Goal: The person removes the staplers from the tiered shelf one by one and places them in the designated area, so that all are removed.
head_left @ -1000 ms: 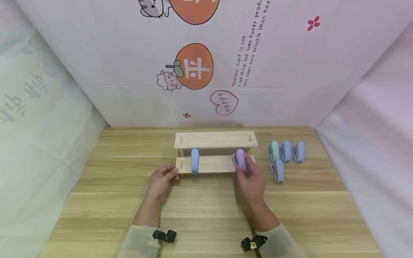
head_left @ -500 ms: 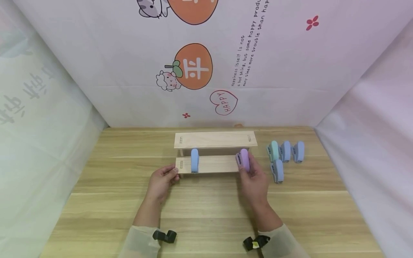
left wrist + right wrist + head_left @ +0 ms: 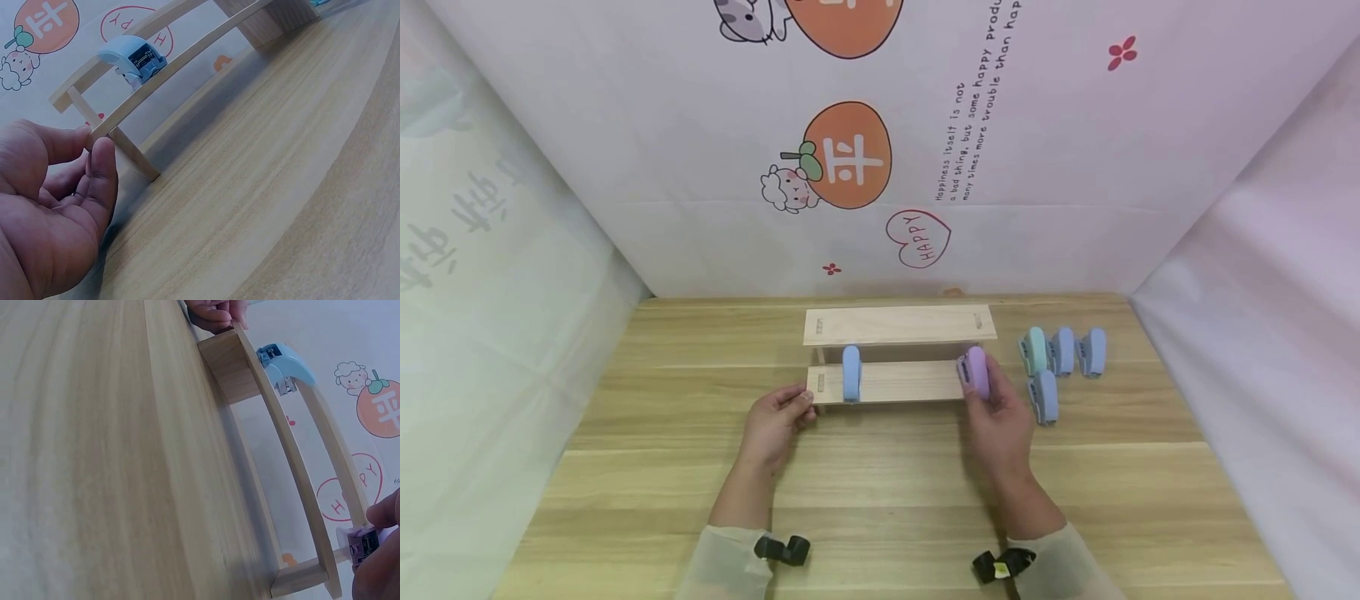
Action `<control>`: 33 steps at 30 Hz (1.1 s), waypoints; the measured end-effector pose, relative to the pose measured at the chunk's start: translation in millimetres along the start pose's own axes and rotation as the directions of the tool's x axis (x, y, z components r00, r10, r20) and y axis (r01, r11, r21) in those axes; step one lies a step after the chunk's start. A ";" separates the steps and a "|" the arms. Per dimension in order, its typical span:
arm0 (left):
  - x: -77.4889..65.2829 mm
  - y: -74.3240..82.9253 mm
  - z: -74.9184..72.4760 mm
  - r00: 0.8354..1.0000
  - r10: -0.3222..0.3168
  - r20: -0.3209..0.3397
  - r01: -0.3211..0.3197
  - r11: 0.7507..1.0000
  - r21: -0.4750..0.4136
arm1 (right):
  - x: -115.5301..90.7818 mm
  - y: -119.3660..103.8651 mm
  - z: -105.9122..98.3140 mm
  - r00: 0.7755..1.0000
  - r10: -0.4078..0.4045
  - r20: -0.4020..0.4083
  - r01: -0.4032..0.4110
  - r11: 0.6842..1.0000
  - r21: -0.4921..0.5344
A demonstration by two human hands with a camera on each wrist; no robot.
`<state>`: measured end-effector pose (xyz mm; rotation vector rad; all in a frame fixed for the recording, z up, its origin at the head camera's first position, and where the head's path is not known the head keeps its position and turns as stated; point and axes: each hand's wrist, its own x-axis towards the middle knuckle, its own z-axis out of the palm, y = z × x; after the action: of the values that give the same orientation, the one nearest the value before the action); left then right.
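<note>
A two-tier wooden stand sits on the table, its lower step toward me. My left hand pinches the front left corner of that step between thumb and fingers; the left wrist view shows this grip close up. Near the step's left end stands a light blue mini stapler. At the right end my right hand holds a purple mini stapler, thumb on the near side and fingers along its right. In the right wrist view, the fingers partly cover the purple stapler.
Right of the stand lie a mint green stapler and several blue staplers, one of them closer to me. The stand's upper step rises behind the lower one. A printed white cloth hangs along the table's back edge.
My right hand has slid the purple stapler rightward along the lower step to its right end. The left hand keeps its pinch on the left corner.
</note>
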<state>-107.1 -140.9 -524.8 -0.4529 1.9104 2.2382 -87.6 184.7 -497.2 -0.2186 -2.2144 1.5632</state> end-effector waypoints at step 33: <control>-0.7 1.9 -0.7 1.000 -0.008 0.006 0.008 1.000 0.006 | 2.5 1.4 -25.5 0.998 -0.039 -0.051 0.040 0.999 0.015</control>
<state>-107.0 -141.8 -522.9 -0.4515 1.9083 2.2262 -79.2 208.1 -490.7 -0.2063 -2.1535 1.5374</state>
